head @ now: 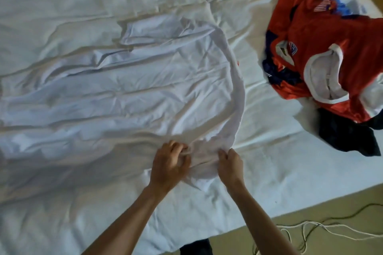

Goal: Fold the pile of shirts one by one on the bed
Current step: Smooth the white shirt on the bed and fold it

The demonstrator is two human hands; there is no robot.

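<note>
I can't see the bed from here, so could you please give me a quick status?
Left hand and right hand both gripping white shirt at near edge. Shirt spread, unfolded. Pile waiting right; nothing obstructing.

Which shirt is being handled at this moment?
The white shirt, spread flat on the bed; both the left hand and right hand grip its near edge. The red shirt lies untouched atop the pile.

Head-worn view, close, steeply down over the bed point(269, 182).
</note>
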